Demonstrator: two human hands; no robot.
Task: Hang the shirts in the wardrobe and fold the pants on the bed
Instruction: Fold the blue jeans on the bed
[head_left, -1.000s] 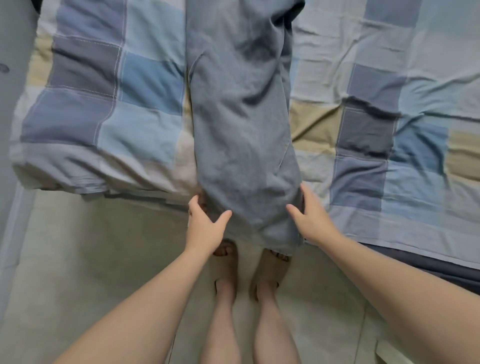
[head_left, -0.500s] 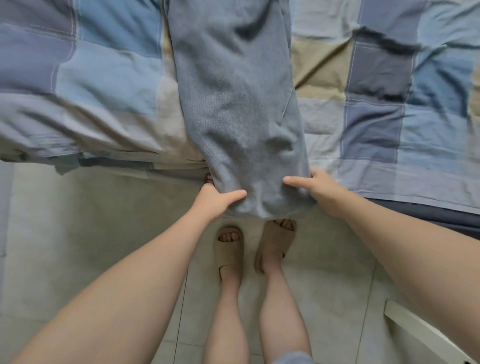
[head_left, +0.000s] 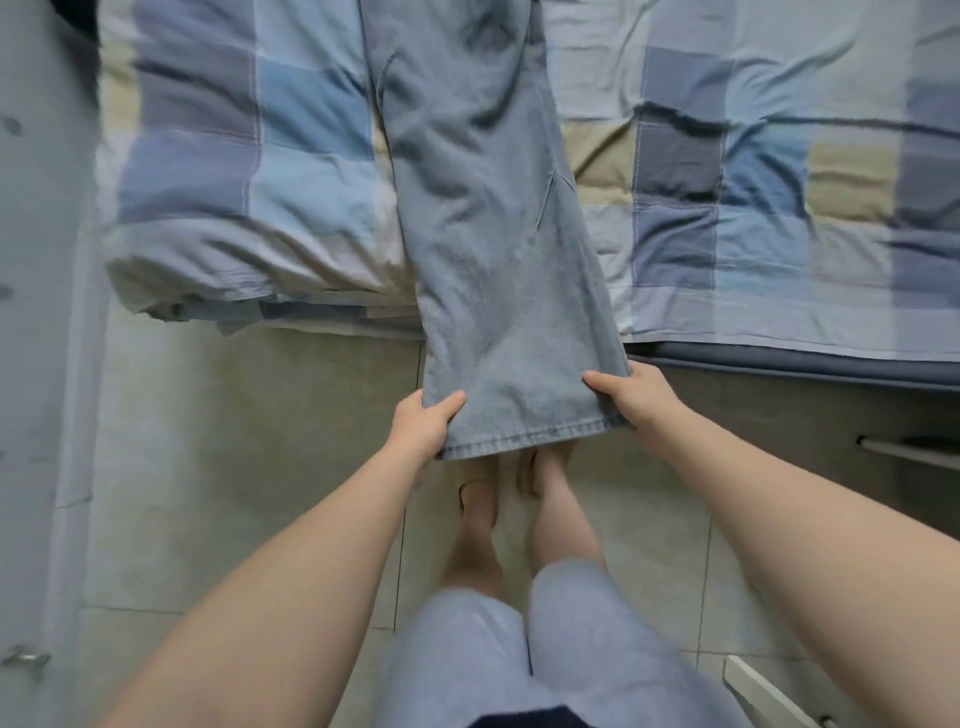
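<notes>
Grey-blue denim pants (head_left: 483, 234) lie lengthwise on the bed (head_left: 753, 197), legs stacked, with the hem end hanging past the bed's near edge. My left hand (head_left: 423, 423) grips the hem's left corner, thumb on top of the cloth. My right hand (head_left: 626, 397) grips the right corner the same way. The hem is lifted off the edge, above my feet. The waist end runs out of view at the top. No shirts are in sight.
A checked blue, grey and beige quilt (head_left: 249, 171) covers the bed, bunched at its left corner. A pale wardrobe door (head_left: 36, 364) stands at the left. Tiled floor (head_left: 234, 441) lies below. A drawer handle (head_left: 909, 452) shows at the right.
Both hands went from touching the pants' sides to gripping the hem corners. They have pulled the hem out from the bed edge toward me and raised it.
</notes>
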